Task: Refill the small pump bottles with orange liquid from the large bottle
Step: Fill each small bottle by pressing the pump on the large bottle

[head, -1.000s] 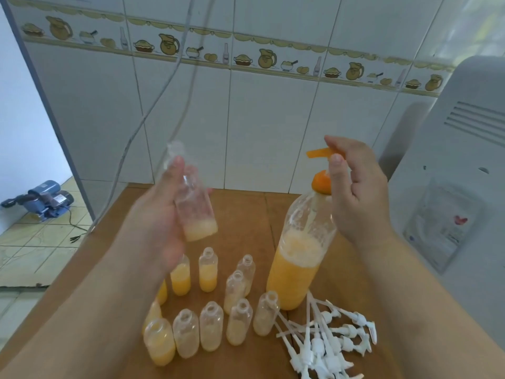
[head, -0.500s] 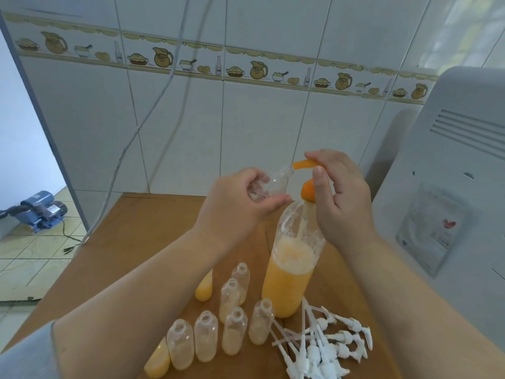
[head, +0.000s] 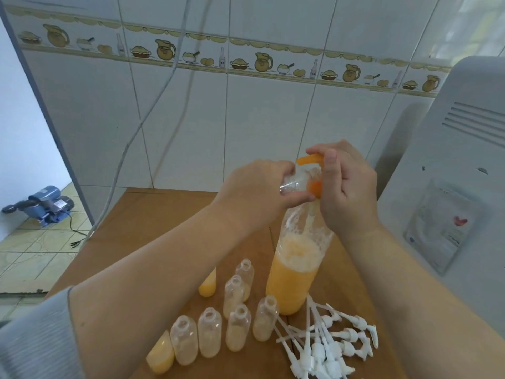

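Note:
A large clear bottle (head: 293,272), about half full of orange liquid, stands on the wooden table (head: 153,217). Its orange pump head (head: 310,160) is under my right hand (head: 347,187), whose fingers curl over the spout. My left hand (head: 257,192) grips a small clear bottle (head: 296,181), tilted on its side with its mouth at the orange spout. Several small open bottles (head: 237,326) stand in front, some partly filled with orange liquid. A heap of white pump tops (head: 325,343) lies right of them.
A white appliance (head: 451,187) stands close at the right edge of the table. A tiled wall is behind, with a cable (head: 153,110) hanging down it. On the floor at the left sits a blue water pump (head: 43,205).
My left hand has brought the small bottle from the left across to the pump spout and tilted it. My right hand has pushed the pump head lower.

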Demonstrator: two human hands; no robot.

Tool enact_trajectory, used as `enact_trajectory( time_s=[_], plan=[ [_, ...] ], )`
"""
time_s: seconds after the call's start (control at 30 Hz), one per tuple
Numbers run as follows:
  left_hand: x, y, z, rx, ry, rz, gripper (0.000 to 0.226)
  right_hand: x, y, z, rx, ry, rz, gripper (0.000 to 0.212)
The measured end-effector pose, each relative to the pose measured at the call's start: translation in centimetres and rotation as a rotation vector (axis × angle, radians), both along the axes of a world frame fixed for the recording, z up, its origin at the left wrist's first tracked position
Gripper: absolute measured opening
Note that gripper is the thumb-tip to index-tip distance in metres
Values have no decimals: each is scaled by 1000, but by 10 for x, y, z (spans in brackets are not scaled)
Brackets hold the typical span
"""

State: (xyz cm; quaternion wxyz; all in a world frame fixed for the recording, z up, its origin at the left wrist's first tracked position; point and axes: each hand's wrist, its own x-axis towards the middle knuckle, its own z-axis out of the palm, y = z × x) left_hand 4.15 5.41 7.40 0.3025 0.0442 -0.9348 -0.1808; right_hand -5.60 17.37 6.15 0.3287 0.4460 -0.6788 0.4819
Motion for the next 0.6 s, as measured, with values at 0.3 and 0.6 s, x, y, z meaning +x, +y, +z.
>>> enact_trajectory(
  time_s=[0.3, 0.6],
  plan=[
    [13, -12, -14, 204, 151, -62, 64, -3, -1, -4, -38, -39, -20, 48],
    [13, -12, -16, 299, 218, -47, 57, -1, -2, -6, -64, -39, -28, 49]
  ],
)
